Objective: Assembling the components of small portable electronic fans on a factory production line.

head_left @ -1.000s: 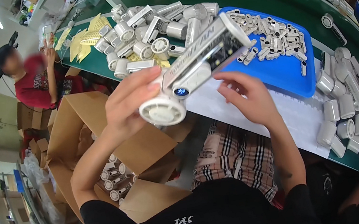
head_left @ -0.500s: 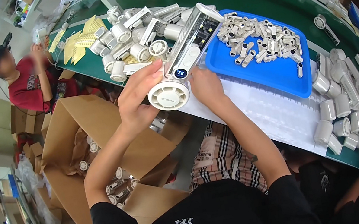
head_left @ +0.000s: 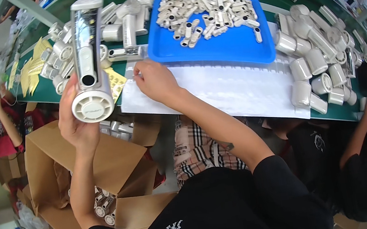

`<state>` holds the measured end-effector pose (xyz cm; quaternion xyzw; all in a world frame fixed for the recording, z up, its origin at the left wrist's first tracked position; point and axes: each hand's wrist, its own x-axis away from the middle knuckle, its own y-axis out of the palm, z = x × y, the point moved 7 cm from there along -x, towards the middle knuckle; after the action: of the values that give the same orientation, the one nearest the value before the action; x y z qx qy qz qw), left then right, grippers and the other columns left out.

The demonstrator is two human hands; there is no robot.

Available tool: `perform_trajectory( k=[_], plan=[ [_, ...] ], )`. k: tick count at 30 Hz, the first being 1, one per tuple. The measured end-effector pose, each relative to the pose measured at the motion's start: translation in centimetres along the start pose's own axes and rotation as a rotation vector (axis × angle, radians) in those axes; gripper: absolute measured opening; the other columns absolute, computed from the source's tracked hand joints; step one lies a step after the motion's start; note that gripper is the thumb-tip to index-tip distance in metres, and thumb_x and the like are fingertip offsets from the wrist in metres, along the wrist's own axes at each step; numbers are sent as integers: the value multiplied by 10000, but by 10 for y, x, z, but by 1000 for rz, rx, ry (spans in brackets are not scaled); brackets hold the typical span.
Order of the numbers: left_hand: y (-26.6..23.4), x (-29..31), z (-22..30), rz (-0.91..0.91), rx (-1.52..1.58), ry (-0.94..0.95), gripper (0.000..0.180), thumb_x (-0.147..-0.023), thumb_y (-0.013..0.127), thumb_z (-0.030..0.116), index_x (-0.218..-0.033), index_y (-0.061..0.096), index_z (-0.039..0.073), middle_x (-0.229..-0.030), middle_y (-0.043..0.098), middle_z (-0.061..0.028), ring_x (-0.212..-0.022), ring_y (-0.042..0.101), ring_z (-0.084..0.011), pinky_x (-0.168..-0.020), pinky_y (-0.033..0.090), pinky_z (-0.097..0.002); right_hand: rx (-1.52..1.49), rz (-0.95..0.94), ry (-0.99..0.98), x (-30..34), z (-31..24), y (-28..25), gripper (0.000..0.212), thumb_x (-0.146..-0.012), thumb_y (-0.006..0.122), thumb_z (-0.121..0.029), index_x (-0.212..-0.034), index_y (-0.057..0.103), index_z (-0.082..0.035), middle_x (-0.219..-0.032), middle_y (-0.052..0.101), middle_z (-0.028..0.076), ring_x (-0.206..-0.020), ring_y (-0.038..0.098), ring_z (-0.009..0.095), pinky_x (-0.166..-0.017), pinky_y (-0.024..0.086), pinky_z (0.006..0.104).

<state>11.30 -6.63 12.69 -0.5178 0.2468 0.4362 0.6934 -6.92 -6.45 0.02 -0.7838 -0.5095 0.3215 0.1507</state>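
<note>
My left hand (head_left: pixel 75 122) is wrapped round the lower part of a white handheld fan (head_left: pixel 88 65), held up above the table's near edge. The fan is almost upright, with a slotted round end at the bottom, a clear casing above, a light button strip and a small dark round display. My right hand (head_left: pixel 157 79) is closed, with curled fingers, over the left end of a white sheet (head_left: pixel 217 85). What its fingers hold, if anything, is hidden. Another white fan (head_left: pixel 125 52) lies just beyond it.
A blue tray (head_left: pixel 213 57) holds many small white parts. White fans (head_left: pixel 317 62) are heaped at right, others behind the held one. Yellow sticker sheets (head_left: pixel 31 71) lie at left. An open carton (head_left: pixel 79 155) with fans stands below. Co-workers sit at left and right.
The held fan has swung from tilting right to nearly upright and moved left with my left hand. Its lit display is now dark. My view has shifted, moving the tray left and up.
</note>
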Motion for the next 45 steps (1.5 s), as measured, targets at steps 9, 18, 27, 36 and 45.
perform_trajectory(
  k=[9, 18, 27, 36, 45],
  plan=[
    [35, 0, 32, -216, 84, 116, 625, -681, 819, 2, -1228, 519, 39, -1228, 596, -275, -1127, 616, -381, -927, 512, -400, -1673, 212, 200, 13, -32, -123, 520, -985, 468, -449, -1344, 409, -77, -1056, 659, 150, -972, 643, 271, -790, 539, 461],
    [103, -11, 59, -847, 253, -94, 866, -677, 840, 166, -1413, 391, 86, -1447, 420, -195, -1360, 365, -380, -1110, 307, -484, -1401, 300, 82, 36, -43, -160, 505, -1043, 295, -427, -1337, 366, -23, -619, 558, 97, -536, 548, 184, -578, 484, 318],
    [190, -49, 87, -616, 496, -175, 893, -710, 746, 90, -1459, 264, 24, -1356, 467, -230, -1199, 509, -391, -978, 446, -412, -820, 595, -240, 65, -20, -183, 399, -1026, 411, -192, -1359, 342, 16, -830, 588, 78, -717, 563, 126, -667, 460, 245],
    [228, -42, 97, -698, 696, -175, 564, -656, 628, -1, -1205, 509, 44, -1000, 635, -150, -969, 624, -333, -834, 490, -378, -501, 775, -169, 105, 1, -249, 222, -868, 640, 44, -1086, 600, 33, -1096, 553, 96, -921, 557, 111, -778, 470, 237],
    [235, -29, 107, -463, 802, -107, 345, -621, 687, 47, -948, 577, 47, -867, 600, -105, -771, 616, -295, -673, 491, -347, -689, 370, 160, 125, -15, -250, 589, -763, 693, 102, -1297, 450, 43, -849, 650, 81, -794, 608, 106, -746, 464, 224]
  ],
)
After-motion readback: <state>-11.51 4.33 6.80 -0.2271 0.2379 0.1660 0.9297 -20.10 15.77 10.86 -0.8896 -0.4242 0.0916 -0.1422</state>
